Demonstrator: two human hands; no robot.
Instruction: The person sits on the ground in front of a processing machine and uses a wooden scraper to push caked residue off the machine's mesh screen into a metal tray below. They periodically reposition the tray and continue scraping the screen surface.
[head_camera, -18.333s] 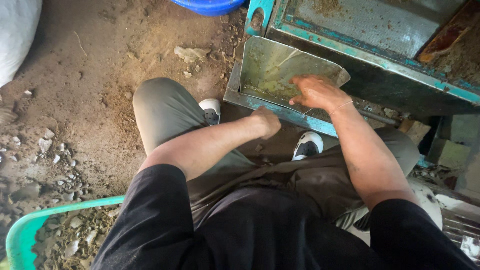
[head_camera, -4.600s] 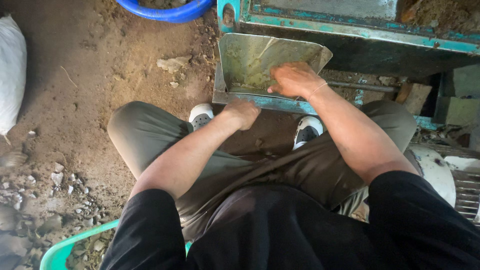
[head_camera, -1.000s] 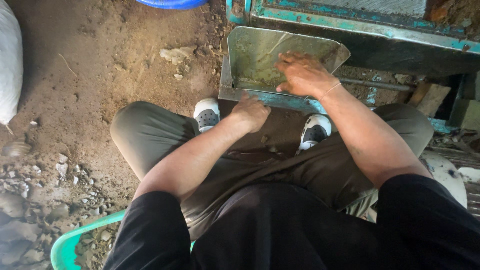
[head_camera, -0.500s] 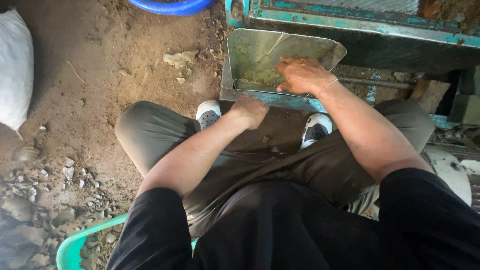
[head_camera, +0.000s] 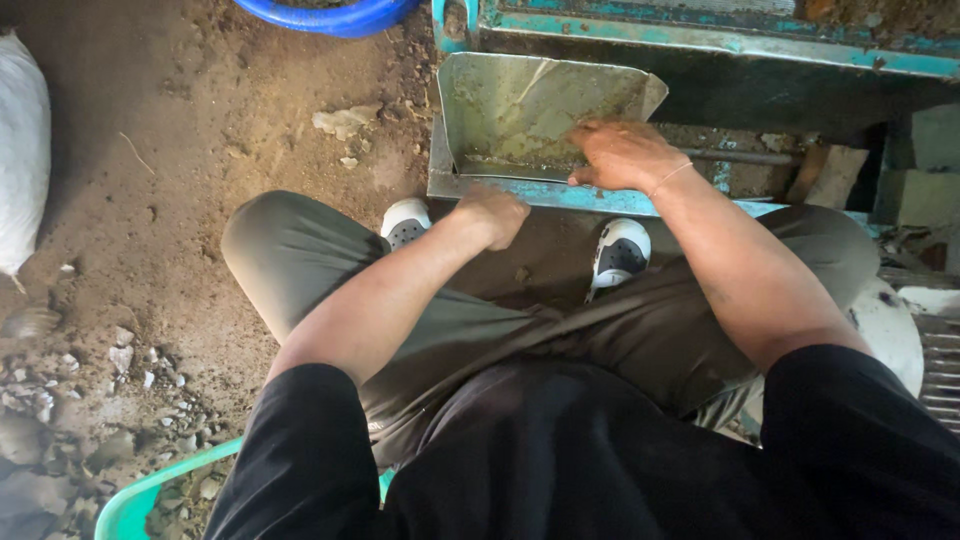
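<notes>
**Hands at the metal chute**

Since half a second ago I see little change: my right hand (head_camera: 625, 155) stays flat, fingers spread, pressing on the near lip of the grey metal chute (head_camera: 530, 110), which juts from the far teal machine frame (head_camera: 700, 35). My left hand (head_camera: 492, 212) is clenched in a loose fist just near the chute's teal edge, grasping nothing I can see, above my white shoes (head_camera: 405, 222).

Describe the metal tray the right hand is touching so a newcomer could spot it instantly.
Start at the teal machine frame along the top. Below its left end sits the metal tray, under the right hand. It alone is bare grey sheet metal, smeared with mud.
</notes>
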